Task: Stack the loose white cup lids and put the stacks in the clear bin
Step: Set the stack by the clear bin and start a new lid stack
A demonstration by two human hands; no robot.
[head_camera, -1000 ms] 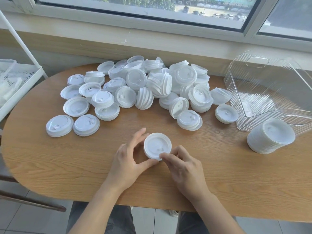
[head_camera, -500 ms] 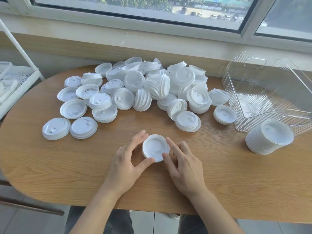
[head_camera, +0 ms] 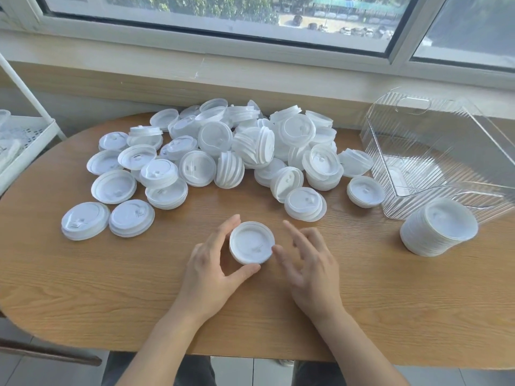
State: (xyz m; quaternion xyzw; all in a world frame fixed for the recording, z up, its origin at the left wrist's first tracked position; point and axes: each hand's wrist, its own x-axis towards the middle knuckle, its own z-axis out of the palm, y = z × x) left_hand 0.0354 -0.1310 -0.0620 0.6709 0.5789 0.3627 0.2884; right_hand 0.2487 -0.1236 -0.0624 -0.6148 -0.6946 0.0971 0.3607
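Left hand (head_camera: 207, 270): grip curled round small lid stack (head_camera: 251, 242) on tabletop (head_camera: 83, 288).
Right hand (head_camera: 310, 267): fingers spread, holding nothing (thumb beside stack).
Writing: none legible.

A wooden surface (head_camera: 117, 288) with rounded corners carries a pile of white lids (head_camera: 245, 151) at the far middle, a clear bin (head_camera: 434, 151) far right, and a lid stack (head_camera: 439, 227) near it.

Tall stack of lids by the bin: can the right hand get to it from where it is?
Probably yes. The right hand is open and holds nothing, and only bare table lies between it and the tall stack, which stands outside the bin.
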